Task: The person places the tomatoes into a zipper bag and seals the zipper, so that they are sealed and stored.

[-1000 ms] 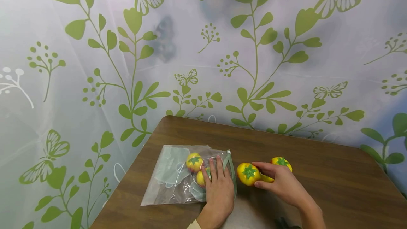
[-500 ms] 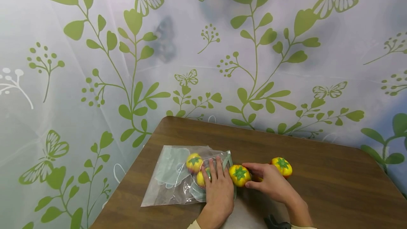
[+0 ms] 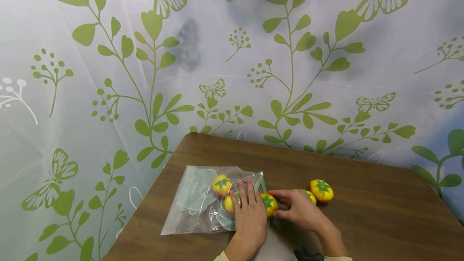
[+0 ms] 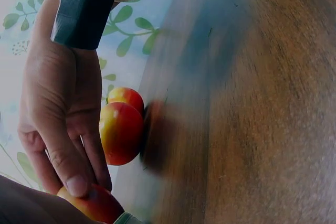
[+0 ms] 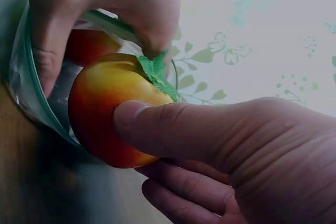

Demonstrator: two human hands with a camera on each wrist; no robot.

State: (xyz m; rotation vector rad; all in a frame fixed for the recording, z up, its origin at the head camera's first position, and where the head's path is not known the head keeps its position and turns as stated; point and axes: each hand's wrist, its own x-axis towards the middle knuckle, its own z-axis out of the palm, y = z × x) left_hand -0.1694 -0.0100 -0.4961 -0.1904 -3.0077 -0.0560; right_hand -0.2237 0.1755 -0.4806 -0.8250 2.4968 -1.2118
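My left hand [image 3: 250,220] lies with straight, spread fingers on a clear zip bag [image 3: 174,222] with a pale green closure. In the right wrist view, its thumb and fingers stand apart at the bag's open mouth. Between the thumb and fingers of my right hand [image 3: 299,210] is a red-and-yellow toy tomato [image 5: 100,119] with a green leafy top, right at that mouth. Two similar tomatoes are inside the bag, one [image 3: 221,185] plain through the plastic, the other [image 3: 228,204] partly under the left fingers. Beyond the right hand, two more tomatoes [image 4: 122,135] sit on the table.
The brown wooden table [image 3: 380,212] has rounded back corners. Behind it hangs a pale curtain [image 3: 224,51] printed with green leaves and butterflies. A dark wrist mount [image 3: 306,255] sits on the right wrist.
My right hand has carried the tomato leftward from beside the bag to its mouth, uncovering more of the tomatoes behind it. The left hand has stayed in place.
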